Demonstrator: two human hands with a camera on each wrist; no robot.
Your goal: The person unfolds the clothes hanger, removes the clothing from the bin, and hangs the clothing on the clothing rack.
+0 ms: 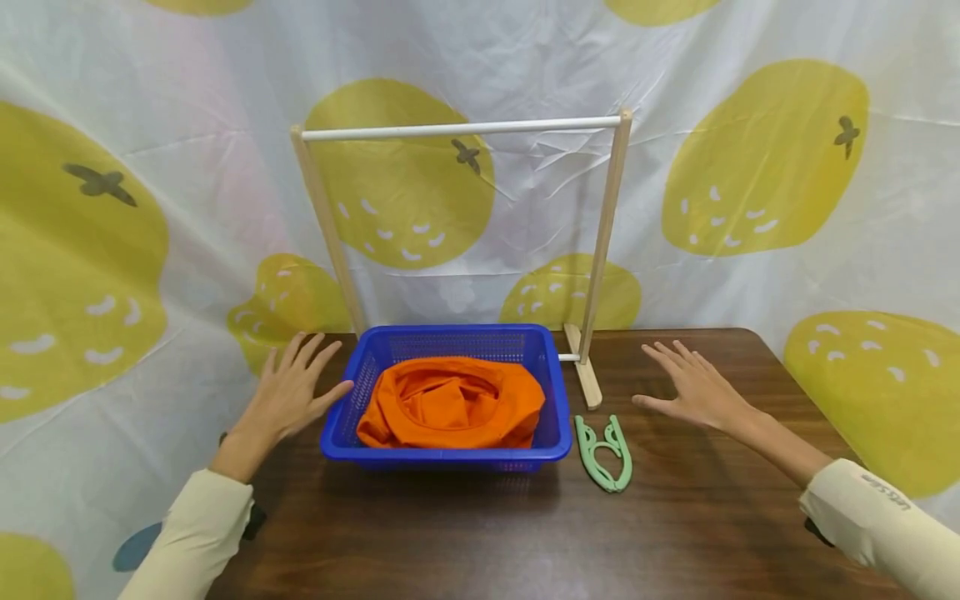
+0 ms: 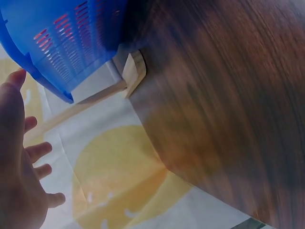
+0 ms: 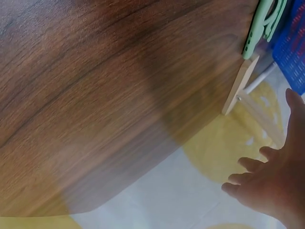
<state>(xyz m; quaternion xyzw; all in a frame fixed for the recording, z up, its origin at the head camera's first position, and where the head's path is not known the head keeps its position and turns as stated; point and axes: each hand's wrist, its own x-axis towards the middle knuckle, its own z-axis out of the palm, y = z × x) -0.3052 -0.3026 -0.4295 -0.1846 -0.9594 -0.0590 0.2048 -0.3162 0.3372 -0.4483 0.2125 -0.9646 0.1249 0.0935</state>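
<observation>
My left hand [image 1: 288, 393] is spread beside the left wall of a blue plastic basket [image 1: 450, 455], thumb close to its rim and nothing held. In the basket lies a bunched orange cloth [image 1: 457, 404] with a round rim-like fold on top. Over the right part of the table, my right hand [image 1: 697, 390] has its fingers extended and holds nothing. Between it and the basket, a green folding hanger [image 1: 604, 454] lies folded on the wood. The left wrist view shows the left hand [image 2: 19, 157] near the basket; the right wrist view shows the right hand [image 3: 271, 181].
Behind the basket stands a rack with wooden posts [image 1: 603, 242] and a white top bar [image 1: 465, 129]. Its right foot [image 1: 585, 371] rests near the hanger. A curtain [image 1: 540, 50] with yellow fruit prints hangs behind the brown table [image 1: 480, 533].
</observation>
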